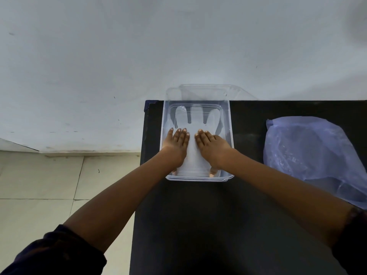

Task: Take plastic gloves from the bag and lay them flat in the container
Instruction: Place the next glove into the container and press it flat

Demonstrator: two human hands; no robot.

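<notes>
Both hands, left hand [176,142] and right hand [211,145], press flat-fingered on the glove [193,124] inside the container [230,124], bag [309,153] well right.

The worktop [248,215] was plain black. The container [230,124] was clear, the glove [193,155] inside it translucent milky white. The bag [313,155] was pale bluish-lavender. Sleeves [55,253] were dark navy; the floor [39,185] was cream tile.
</notes>
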